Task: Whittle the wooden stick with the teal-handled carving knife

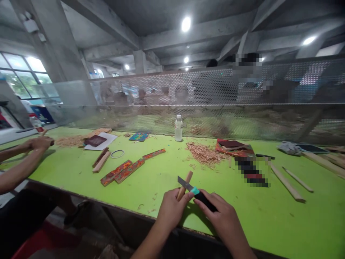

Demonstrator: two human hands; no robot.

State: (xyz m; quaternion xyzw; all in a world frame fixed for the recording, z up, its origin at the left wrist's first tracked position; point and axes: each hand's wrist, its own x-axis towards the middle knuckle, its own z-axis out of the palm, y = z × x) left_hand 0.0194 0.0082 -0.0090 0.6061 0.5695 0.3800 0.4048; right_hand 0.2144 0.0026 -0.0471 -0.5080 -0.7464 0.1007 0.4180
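My left hand is closed around a short wooden stick, which points up and away from me. In my right hand is a utility knife with a black handle and a teal collar. Its blade lies across the stick, crossing it at an angle. The tip of my left thumb rests by the knife's collar. Both hands are just above the near edge of the green table. The lower end of the stick is hidden in my left fingers.
Wood shavings are heaped beyond my hands, near a water bottle. Painted wooden strips lie left; wooden sticks lie right. A perforated metal screen stands behind. Another person's hands are at far left.
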